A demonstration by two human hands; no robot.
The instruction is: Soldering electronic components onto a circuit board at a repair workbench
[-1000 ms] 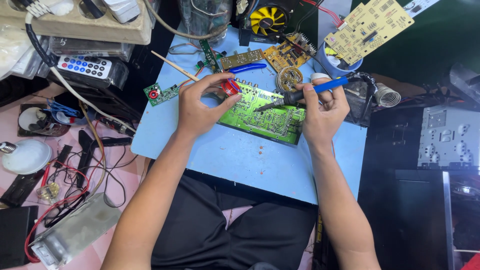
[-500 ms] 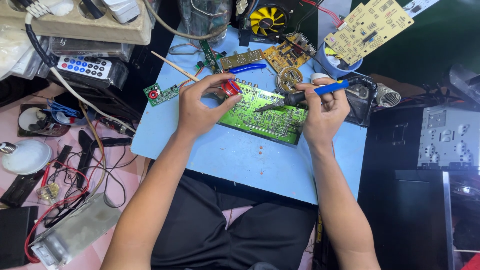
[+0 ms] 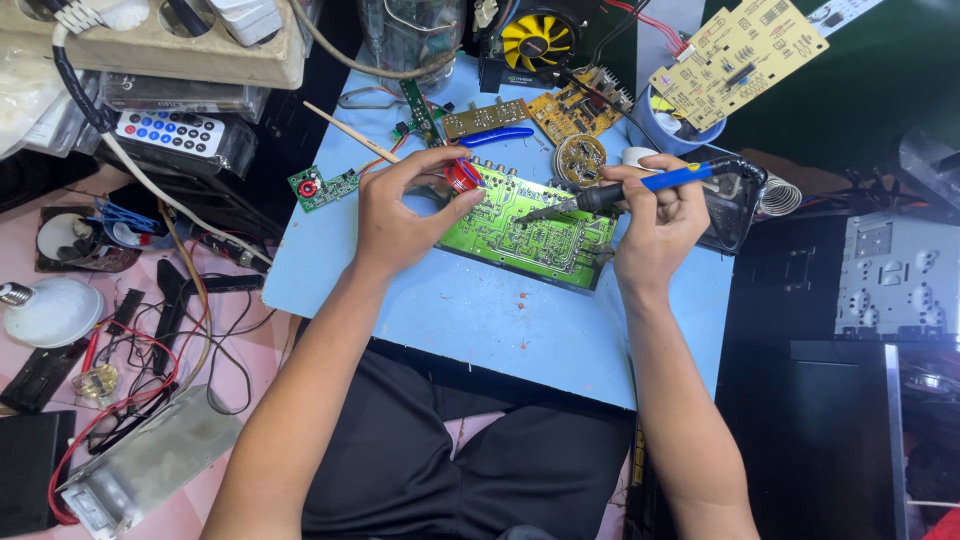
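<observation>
Left hand (image 3: 405,215) pinching red component (image 3: 462,177) at green circuit board (image 3: 530,232) on blue worktop (image 3: 470,320); right hand (image 3: 655,215) gripping soldering iron (image 3: 625,192), tip on board. Soldering, probably; next needs steady tip.

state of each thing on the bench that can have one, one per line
left hand: fingers pinching a small red spool
right hand: gripping the blue-handled soldering iron
soldering iron: tilted, tip on the board
green circuit board: flat on the blue mat, solder side up
light bulb: lying on its side, unlit
</observation>
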